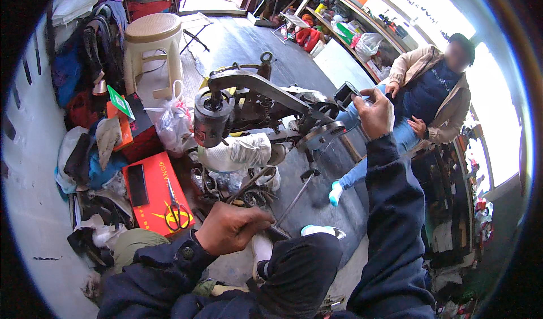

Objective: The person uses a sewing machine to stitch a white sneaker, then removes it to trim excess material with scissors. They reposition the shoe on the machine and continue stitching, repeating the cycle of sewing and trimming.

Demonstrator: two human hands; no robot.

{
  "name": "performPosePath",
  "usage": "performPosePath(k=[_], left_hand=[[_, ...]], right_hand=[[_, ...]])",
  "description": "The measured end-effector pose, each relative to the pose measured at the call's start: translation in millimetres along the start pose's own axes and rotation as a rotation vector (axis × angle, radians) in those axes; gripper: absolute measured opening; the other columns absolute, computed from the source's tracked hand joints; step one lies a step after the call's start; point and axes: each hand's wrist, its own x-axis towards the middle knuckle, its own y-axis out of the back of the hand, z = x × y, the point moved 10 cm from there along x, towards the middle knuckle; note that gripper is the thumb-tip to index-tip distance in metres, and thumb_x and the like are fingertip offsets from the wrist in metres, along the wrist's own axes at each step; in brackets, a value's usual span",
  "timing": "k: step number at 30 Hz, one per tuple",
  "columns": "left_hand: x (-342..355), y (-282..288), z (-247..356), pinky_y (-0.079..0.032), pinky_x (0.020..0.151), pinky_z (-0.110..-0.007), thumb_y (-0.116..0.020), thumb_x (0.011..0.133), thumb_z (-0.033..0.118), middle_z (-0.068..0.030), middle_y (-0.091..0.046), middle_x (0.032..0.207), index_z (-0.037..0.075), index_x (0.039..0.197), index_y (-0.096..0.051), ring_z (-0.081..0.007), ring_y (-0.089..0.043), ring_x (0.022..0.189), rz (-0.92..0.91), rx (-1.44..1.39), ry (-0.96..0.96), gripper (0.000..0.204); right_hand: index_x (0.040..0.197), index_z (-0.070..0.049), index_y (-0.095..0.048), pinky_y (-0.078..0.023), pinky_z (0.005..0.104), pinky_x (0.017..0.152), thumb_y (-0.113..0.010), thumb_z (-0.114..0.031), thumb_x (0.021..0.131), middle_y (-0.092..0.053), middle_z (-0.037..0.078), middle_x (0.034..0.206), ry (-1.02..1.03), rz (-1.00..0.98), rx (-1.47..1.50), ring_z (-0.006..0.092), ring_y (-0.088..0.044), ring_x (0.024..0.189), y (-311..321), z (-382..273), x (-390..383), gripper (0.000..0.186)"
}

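Note:
A hand-cranked shoe-stitching machine (251, 87) with dark metal arms and a black cylinder stands in front of me. A white knit sneaker (237, 152) sits low at the machine, below the cylinder. My right hand (376, 115) is raised beyond the machine's wheel (321, 135), its fingers curled in a pinch. Its fingertips meet the edge of a small dark cup-shaped piece (344, 95); whether they grip it is unclear. My left hand (233, 227) is closed above my lap, thumb and fingers pressed together. Anything inside that pinch is too small to make out.
An orange-red box (158, 197) at left carries a phone (137, 185) and scissors (173, 206). Behind it are a plastic bag (172, 124) and a beige stool (153, 53). A seated person (432, 90) is at right; loaded shelves (353, 25) line the back.

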Motion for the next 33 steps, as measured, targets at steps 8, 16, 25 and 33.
performPosePath(k=[8, 16, 25, 33], left_hand=[[0.5, -5.7, -6.9, -0.055, 0.065, -0.037, -0.072, 0.091, 0.010, -0.0171, -0.071, 0.086, 0.007, 0.103, -0.073, -0.0347, -0.071, 0.078, -0.019, 0.019, 0.029, 0.012], [2.5, -0.5, -5.5, -0.056, 0.067, -0.036, -0.072, 0.089, 0.006, -0.0148, -0.073, 0.087, 0.007, 0.103, -0.073, -0.0328, -0.072, 0.078, 0.029, -0.008, 0.006, 0.014], [2.4, 0.2, -3.7, -0.056, 0.067, -0.036, -0.071, 0.089, 0.006, -0.0151, -0.072, 0.087, 0.008, 0.104, -0.073, -0.0335, -0.073, 0.079, 0.017, -0.002, 0.000, 0.015], [4.3, 5.4, -5.2, -0.056, 0.070, -0.033, -0.070, 0.088, 0.001, -0.0153, -0.074, 0.090, 0.005, 0.102, -0.073, -0.0285, -0.075, 0.080, 0.077, -0.054, 0.033, 0.015]], right_hand=[[0.105, -0.004, -0.074, -0.057, 0.0400, 0.078, -0.075, -0.037, 0.080, -0.075, 0.018, 0.087, -0.028, -0.119, -0.001, 0.0319, -0.074, 0.082, -16.5, -12.1, 3.7, 0.041], [0.106, -0.001, -0.072, -0.057, 0.0375, 0.081, -0.076, -0.031, 0.081, -0.075, 0.018, 0.093, 0.053, 0.153, 0.088, 0.0279, -0.074, 0.086, 43.5, -7.1, 13.2, 0.039], [0.111, 0.004, -0.065, -0.053, 0.0349, 0.078, -0.069, -0.021, 0.083, -0.068, 0.019, 0.097, -0.180, -0.513, -0.062, 0.0230, -0.067, 0.083, 22.8, 84.8, -79.4, 0.038], [0.120, 0.000, -0.059, -0.051, 0.0317, 0.082, -0.064, -0.017, 0.095, -0.066, 0.012, 0.097, 0.079, -0.086, 0.402, 0.0182, -0.064, 0.088, 40.3, 6.8, -7.3, 0.030]])
